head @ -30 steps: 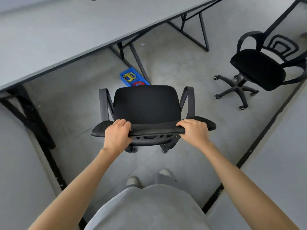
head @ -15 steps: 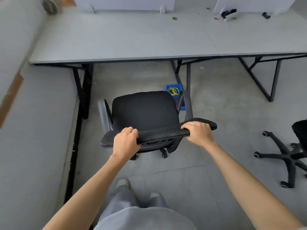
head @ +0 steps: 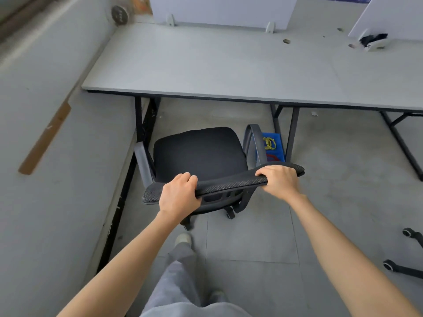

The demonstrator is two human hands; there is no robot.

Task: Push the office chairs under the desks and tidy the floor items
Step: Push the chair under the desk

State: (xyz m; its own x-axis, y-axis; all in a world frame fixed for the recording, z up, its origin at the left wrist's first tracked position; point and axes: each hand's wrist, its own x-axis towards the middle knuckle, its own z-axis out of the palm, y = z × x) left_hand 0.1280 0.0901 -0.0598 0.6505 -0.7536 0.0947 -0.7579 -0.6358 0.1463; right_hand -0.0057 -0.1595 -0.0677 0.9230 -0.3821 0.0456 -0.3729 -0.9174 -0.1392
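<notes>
No lettering, label, brand or number can be read anywhere here. The round grey metal disc [head: 119, 14] at the upper left of the frame carries some small dark marks, too blurred to make out. The flat blue tray [head: 272, 146] on the floor right of centre shows only yellow and red loops, no print. The brown strip [head: 44, 139] on the pale grey surface at the left is bare.
</notes>
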